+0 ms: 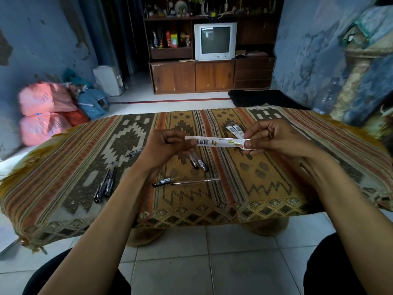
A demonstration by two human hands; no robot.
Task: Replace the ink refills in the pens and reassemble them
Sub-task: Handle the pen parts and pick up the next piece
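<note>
Here, held level above the middle of the desk (63, 167) with its woven, patterned cloth: a long, flat white paper refill packet (214, 142), printed with a black barcode and small yellow and red marks. Left end pinched in the curled fingers of the left hand (168, 145); right end, slightly crumpled, pinched in the curled fingers of the right hand (274, 139). Beyond it, toward the far edge, two more white barcoded refill packets (235, 130), side by side and touching. Beneath the left hand, two short clear pen barrels with dark tips (198, 161). Nearer the front edge, a clear slim pen tube with a black printed grip (185, 182), lying crosswise. Toward the left edge, two black capped pens (106, 182), close together.
</note>
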